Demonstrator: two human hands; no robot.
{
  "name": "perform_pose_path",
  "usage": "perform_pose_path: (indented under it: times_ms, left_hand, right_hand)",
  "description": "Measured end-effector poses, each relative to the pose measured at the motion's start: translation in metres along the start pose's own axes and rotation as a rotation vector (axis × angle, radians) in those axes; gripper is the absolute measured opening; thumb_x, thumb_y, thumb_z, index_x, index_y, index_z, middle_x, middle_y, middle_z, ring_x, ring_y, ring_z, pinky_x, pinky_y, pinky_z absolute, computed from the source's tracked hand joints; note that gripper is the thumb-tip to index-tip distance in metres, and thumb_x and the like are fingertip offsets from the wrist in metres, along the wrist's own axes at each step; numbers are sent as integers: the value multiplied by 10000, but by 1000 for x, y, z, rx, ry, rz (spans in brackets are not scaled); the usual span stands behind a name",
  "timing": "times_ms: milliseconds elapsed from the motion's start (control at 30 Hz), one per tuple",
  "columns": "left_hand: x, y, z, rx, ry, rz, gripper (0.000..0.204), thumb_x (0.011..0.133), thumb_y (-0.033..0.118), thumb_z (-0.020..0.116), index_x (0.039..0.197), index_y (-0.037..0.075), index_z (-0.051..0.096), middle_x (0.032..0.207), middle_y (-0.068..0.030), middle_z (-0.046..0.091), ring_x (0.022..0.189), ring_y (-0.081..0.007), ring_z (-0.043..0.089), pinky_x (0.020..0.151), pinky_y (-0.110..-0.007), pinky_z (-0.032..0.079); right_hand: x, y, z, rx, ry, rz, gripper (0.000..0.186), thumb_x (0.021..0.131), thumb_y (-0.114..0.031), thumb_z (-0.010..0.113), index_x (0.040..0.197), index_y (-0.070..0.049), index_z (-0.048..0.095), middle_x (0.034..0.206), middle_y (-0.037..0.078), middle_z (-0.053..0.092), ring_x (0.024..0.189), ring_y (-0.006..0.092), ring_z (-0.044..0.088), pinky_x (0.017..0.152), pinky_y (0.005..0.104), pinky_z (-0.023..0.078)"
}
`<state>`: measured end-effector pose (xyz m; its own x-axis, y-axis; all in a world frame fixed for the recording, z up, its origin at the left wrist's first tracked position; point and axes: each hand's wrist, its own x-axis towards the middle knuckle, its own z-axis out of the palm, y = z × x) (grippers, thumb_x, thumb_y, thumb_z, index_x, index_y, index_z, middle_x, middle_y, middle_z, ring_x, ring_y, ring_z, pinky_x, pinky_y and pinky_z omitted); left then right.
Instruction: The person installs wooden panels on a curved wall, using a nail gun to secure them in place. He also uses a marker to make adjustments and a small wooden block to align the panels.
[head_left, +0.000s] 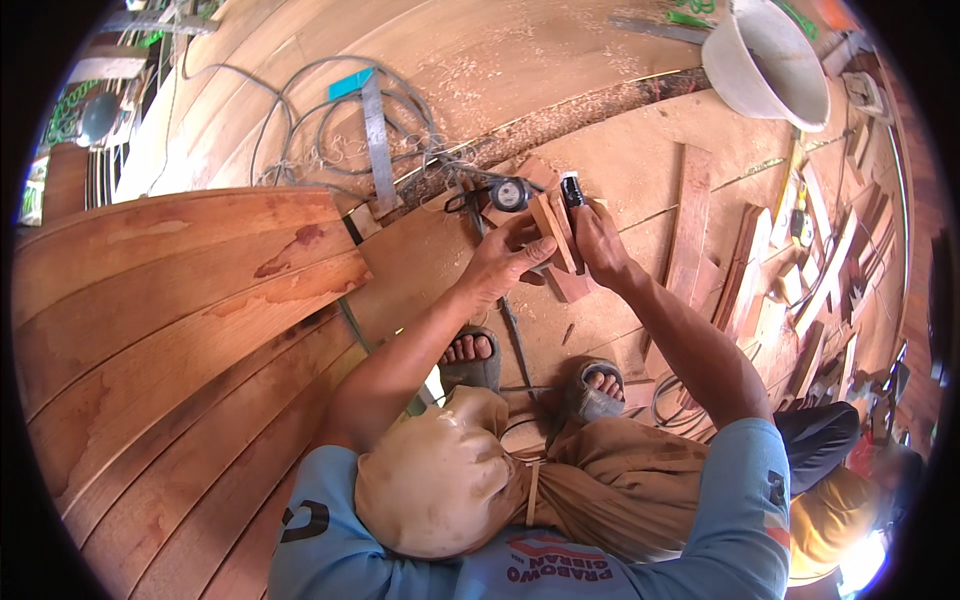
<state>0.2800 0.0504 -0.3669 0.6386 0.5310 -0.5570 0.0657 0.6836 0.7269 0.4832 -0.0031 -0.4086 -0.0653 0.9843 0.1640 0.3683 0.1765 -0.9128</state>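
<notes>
My left hand [505, 262] is closed on a small wooden block [555, 230], held at an angle in the middle of the view. At its right, my right hand [598, 240] grips a black object with a white end [571, 190] against or beside the block; I cannot make out exactly what it is. Just beyond my hands lies a round black and silver object [508, 195], apparently part of a tool, with a cord. Small reddish wood pieces [568, 287] are partly hidden under my hands.
Long planks [150, 320] fill the left. A metal bar [378, 145] lies among coiled cables [300, 130]. A white bucket [760, 70] stands at back right, above several loose boards [690, 220]. Another person in yellow [830, 510] sits at lower right.
</notes>
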Motion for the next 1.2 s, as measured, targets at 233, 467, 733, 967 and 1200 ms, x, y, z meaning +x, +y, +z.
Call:
perform_pose_path:
  times_ms: [233,467,733,967,1200]
  left_hand:
    - [-27,0,-18,22,340,206,558,870,256,825,1273,-5,539,1188,-81,642,1047,-168,643,885,-314,552]
    - [-92,-18,-64,-417,472,283,379,888,120,779,1192,35,570,1062,-44,657,955,-124,622,829,-270,499]
    - [-192,-64,-100,-729,752,684,303,911,87,570,1213,71,543,1153,-41,600,1103,-139,567,933,-321,463]
    - [-197,-75,-130,-842,856,805,370,1005,303,599,1336,145,546,1241,-53,595,1164,-195,585,947,-414,523]
    - [-167,-69,-164,-880,935,725,404,971,490,608,1191,153,578,1076,-8,645,941,-148,606,833,-342,468]
  right_hand:
    - [32,-27,48,427,204,626,306,1038,-187,407,1168,36,569,871,69,584,808,123,517,697,281,462]
    - [13,38,61,335,297,468,212,1013,-170,458,1077,-8,579,742,13,528,637,108,477,542,280,402]
    - [-21,69,15,-462,297,589,377,977,-287,474,1164,16,598,1024,304,663,941,497,637,778,577,482]
    - [-19,67,28,-978,60,660,522,978,-418,463,1251,18,552,1202,342,601,1138,481,584,977,550,465]
    - [-18,72,43,-938,99,713,446,958,-326,520,1245,12,568,1197,303,588,1150,464,538,989,561,434]
